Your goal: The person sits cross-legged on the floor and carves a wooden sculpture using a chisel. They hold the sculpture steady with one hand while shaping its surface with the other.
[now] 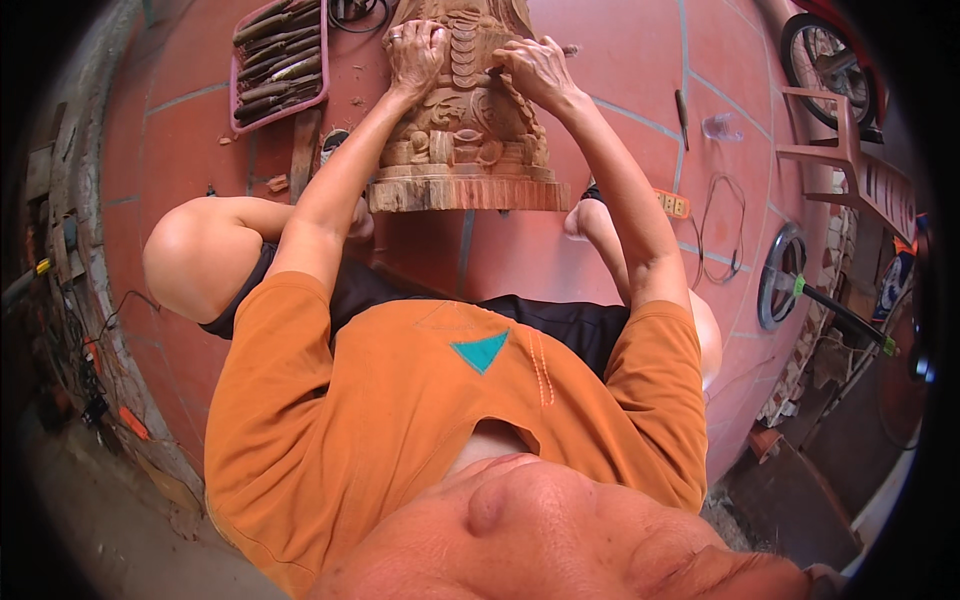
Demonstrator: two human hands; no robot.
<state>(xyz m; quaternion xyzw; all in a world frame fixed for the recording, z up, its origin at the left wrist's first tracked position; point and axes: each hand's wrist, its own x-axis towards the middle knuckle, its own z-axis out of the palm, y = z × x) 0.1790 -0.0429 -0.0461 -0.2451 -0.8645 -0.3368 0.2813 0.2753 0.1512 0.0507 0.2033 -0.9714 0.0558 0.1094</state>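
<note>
A brown wood carving with dense relief and a flat, rough base stands between my legs. My left hand lies against its upper left side, fingers curled; whatever is under them is hidden. On the upper right of the carving, my right hand is closed, its knuckles bent. A small dark bit shows at its fingertips, and a short brown end sticks out just beyond the hand. I cannot make out whether these belong to one tool.
A pink tray of several long-handled carving tools lies at the far left. To the right are a dark stick-like tool, a clear cup, an orange power strip with a cord, a pink plastic chair and a wheel.
</note>
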